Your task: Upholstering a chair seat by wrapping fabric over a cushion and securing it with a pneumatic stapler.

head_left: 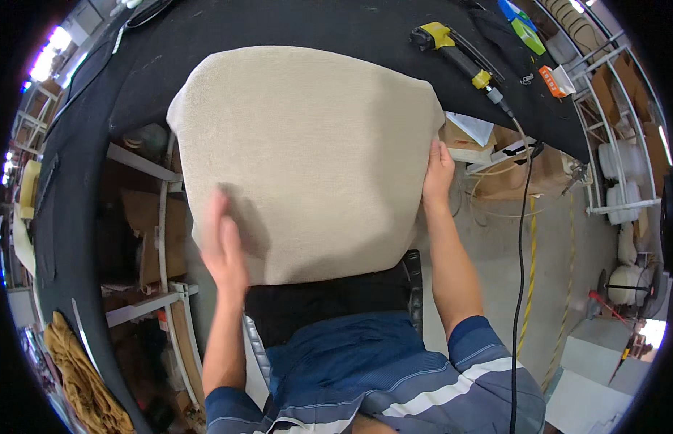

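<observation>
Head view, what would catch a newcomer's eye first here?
The big beige cushion fills the middle, lying partly on a black table. The left hand lies flat on its near-left part, and the right hand grips its right edge. Beyond it, top right on the table, lies a yellow and black power tool.

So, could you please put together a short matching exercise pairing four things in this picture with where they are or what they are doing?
Things:
1. left hand
2. right hand
3. yellow and black power tool
4. tan cloth

Places or states:
A. lying on the black table top, beyond the cushion
B. gripping the right edge of the beige cushion
C. bunched up low on the left, beside the table edge
D. flat on the cushion's near left face, blurred

Pairs: 1-D, 2-B, 3-A, 4-C
</observation>
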Available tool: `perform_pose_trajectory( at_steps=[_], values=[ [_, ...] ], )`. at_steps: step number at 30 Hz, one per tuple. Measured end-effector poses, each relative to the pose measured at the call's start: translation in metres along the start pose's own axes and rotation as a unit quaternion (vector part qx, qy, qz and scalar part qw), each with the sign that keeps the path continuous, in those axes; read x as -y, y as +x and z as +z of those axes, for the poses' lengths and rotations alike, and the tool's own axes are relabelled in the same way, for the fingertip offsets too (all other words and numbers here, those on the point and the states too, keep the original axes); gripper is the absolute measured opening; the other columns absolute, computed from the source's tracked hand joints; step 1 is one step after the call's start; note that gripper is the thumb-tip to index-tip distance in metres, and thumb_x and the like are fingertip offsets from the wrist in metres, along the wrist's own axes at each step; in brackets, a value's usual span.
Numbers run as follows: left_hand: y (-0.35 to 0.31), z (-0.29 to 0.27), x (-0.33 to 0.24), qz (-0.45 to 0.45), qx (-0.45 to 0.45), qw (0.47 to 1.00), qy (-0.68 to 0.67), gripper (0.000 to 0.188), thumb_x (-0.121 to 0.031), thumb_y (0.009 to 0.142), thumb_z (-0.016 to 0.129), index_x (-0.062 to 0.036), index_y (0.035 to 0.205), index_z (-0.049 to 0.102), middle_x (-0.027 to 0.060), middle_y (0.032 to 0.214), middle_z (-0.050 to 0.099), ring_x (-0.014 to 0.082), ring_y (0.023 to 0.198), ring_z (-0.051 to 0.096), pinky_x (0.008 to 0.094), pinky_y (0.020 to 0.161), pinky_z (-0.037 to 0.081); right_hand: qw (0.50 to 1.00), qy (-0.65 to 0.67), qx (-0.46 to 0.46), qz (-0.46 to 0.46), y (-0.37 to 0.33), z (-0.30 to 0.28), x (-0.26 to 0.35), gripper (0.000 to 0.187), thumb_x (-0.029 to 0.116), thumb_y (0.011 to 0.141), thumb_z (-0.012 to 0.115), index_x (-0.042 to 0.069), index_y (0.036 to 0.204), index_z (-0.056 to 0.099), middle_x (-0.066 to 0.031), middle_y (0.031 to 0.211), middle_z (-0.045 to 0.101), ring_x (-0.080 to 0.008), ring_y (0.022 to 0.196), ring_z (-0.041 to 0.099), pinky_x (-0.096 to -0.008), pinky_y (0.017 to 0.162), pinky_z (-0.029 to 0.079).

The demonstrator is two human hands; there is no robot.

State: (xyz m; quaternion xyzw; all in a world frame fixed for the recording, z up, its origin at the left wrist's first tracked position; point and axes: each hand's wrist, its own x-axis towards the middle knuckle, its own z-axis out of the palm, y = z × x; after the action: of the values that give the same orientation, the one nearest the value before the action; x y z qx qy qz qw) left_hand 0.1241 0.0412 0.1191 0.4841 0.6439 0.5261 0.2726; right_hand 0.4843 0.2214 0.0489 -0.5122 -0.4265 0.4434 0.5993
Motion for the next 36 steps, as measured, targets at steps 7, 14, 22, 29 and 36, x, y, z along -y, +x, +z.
perform_pose_trajectory(
  at_steps=[7, 14, 22, 29, 36],
  values=[
    [0.077, 0.059, 0.011, 0.143, -0.148, 0.836, 0.509, 0.071, -0.041, 0.106, 0.049, -0.0041, 0.162, 0.026, 0.0230, 0.170, 0.016, 0.0392, 0.159, 0.007, 0.0559, 0.126, 0.007, 0.996, 0.089, -0.004, 0.023, -0.010, 0.019, 0.012, 0.041, 0.034, 0.109, 0.054, -0.002, 0.124, 0.066, -0.0057, 0.114, 0.071, -0.0116, 0.100, 0.063, -0.0270, 0.091, 0.048],
    [0.030, 0.208, -0.053, 0.276, 0.102, 0.868, 0.400, 0.083, -0.052, 0.093, 0.064, -0.0107, 0.159, 0.036, 0.0116, 0.170, 0.024, 0.0363, 0.159, 0.012, 0.0683, 0.121, 0.012, 0.995, 0.095, -0.023, 0.027, -0.003, 0.021, -0.010, 0.047, 0.036, 0.109, 0.054, -0.005, 0.128, 0.064, -0.0089, 0.123, 0.069, -0.0154, 0.105, 0.064, -0.0295, 0.094, 0.048],
    [0.098, 0.142, -0.052, 0.329, 0.121, 0.840, 0.414, 0.076, -0.056, 0.098, 0.056, -0.0204, 0.162, 0.033, 0.0075, 0.171, 0.024, 0.0285, 0.160, 0.011, 0.0593, 0.127, 0.003, 0.997, 0.070, -0.025, 0.006, -0.008, 0.006, -0.001, 0.044, 0.035, 0.109, 0.055, -0.005, 0.125, 0.065, -0.0074, 0.117, 0.071, -0.0141, 0.103, 0.064, -0.0286, 0.092, 0.049],
    [0.174, 0.115, -0.050, 0.213, -0.114, 0.827, 0.507, 0.071, -0.054, 0.106, 0.041, -0.0147, 0.164, 0.027, 0.0111, 0.171, 0.020, 0.0344, 0.160, 0.008, 0.0605, 0.126, 0.005, 0.994, 0.102, 0.018, 0.027, -0.002, 0.003, -0.020, 0.045, 0.036, 0.109, 0.054, -0.004, 0.128, 0.065, -0.0068, 0.120, 0.071, -0.0129, 0.104, 0.064, -0.0275, 0.093, 0.049],
    [0.060, 0.221, -0.066, 0.413, 0.109, 0.796, 0.428, 0.069, -0.054, 0.097, 0.057, -0.0204, 0.157, 0.045, 0.0054, 0.167, 0.033, 0.0316, 0.158, 0.019, 0.0595, 0.126, 0.014, 0.995, 0.085, 0.044, -0.012, 0.005, -0.007, -0.045, 0.045, 0.033, 0.110, 0.052, -0.004, 0.132, 0.062, -0.0107, 0.127, 0.069, -0.0164, 0.109, 0.065, -0.0291, 0.097, 0.050]
  ],
)
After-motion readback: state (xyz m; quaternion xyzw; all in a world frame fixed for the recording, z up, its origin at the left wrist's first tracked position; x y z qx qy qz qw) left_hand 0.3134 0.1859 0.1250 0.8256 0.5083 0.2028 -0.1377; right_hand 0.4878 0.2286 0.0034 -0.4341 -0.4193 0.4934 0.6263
